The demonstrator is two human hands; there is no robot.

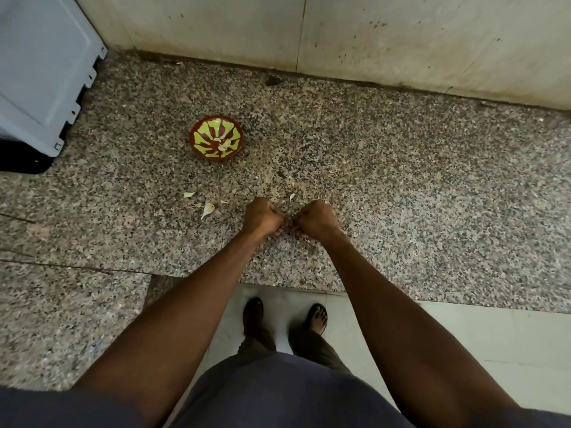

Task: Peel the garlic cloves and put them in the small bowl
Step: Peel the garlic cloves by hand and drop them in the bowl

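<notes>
At far left a grey plastic appliance stands on the speckled stone counter, against the pale wall. To its right sits the small bowl, red-brown with a yellow-green pattern, holding a few pale pieces that appear to be peeled garlic cloves. Nearer the counter's front edge, scraps of papery garlic skin lie scattered, well apart from the bowl. Right of these scraps the left hand and the right hand meet above the counter, knuckles up, fingers of both curled inward so that the fingertips come together around a small item between them. That item is almost wholly hidden; by the task it is judged to be a garlic clove being peeled, pinched from both sides. Below, past the counter edge, the person's feet in sandals stand on a light tiled floor. A clove is light, firm and small, and becomes slippery once bare, so it is best held by its flat sides between thumb and forefinger. The skin is thin, dry and brittle, and is best caught with a nail at the root end or the tip. The bowl lies ahead and to the left, within reach.
</notes>
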